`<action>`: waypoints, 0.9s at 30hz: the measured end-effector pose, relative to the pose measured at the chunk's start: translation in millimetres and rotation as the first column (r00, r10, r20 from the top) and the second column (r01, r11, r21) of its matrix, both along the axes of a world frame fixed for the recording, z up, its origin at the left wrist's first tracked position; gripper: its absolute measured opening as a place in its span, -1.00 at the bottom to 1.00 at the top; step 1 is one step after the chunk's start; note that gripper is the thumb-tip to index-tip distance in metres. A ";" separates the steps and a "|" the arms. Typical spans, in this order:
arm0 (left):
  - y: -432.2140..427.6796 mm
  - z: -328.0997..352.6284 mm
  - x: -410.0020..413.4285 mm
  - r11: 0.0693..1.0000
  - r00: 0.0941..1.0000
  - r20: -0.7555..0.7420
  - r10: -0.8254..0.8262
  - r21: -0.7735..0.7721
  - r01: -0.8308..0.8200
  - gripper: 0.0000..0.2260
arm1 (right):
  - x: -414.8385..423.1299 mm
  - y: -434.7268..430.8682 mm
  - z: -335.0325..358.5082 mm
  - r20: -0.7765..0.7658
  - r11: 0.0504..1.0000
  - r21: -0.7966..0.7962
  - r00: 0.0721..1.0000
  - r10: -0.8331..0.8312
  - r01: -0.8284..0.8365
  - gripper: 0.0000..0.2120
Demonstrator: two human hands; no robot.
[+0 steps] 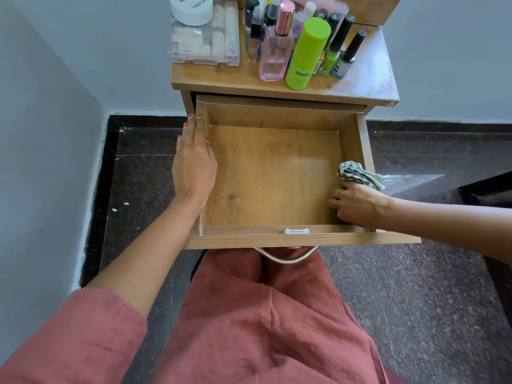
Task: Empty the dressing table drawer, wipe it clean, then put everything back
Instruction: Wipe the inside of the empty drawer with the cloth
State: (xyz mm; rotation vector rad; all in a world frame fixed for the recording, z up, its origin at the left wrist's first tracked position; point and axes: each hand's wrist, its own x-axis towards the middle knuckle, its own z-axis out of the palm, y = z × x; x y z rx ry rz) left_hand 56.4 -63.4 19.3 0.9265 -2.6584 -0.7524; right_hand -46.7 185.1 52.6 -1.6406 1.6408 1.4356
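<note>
- Left hand (194, 164): centre left of the frame. Fingers straight and together, laid flat along the top edge of the drawer's left side wall, holding nothing.
- Right hand (357, 203): centre right of the frame, well apart from the left hand. Fingers are curled round a checked grey-and-white cloth (357, 173). The hand sits inside the drawer, close against the right side wall near the front corner. The bunched cloth sticks out beyond the knuckles and touches that wall.
- Drawer (277, 115): wooden, pulled out, filling the middle of the frame between the two hands, its wooden floor showing. A metal handle (288, 257) hangs below the front panel.
- Bench (221, 76): wooden top just above the drawer, upper centre of the frame.
  - At its left is a clear plastic box (205, 42) with a white jar (192, 8) on top.
  - At its middle and right is a close cluster of upright items: a pink perfume bottle (277, 48), a lime-green bottle (307, 54) and nail polish bottles (347, 55) with black caps.
- Lower frame: rust-red garment (263, 314) over the person's lap and left sleeve.
- Surround: dark speckled floor (415, 300) and pale walls.
</note>
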 end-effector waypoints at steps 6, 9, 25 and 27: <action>0.7 2.0 0.4 1.000 1.000 0.013 0.002 0.005 -0.002 -0.60 | -1.9 -0.5 -1.3 -0.048 0.998 0.026 0.998 0.051 -0.050 -0.74; 0.5 2.0 -0.1 1.000 1.000 0.012 0.003 0.005 -0.003 -0.60 | -7.9 -5.1 5.2 -0.125 0.999 0.015 0.991 0.045 -0.043 -0.72; 0.5 2.1 0.1 1.000 1.000 0.017 0.002 0.005 -0.002 -0.60 | -2.4 6.1 -2.4 -0.004 0.999 -0.016 1.000 0.028 -0.028 -0.76; 0.5 2.2 -0.3 1.000 1.000 0.022 0.002 0.011 -0.002 -0.60 | -6.9 4.9 -2.1 0.006 0.999 -0.036 1.000 -0.001 0.001 -0.76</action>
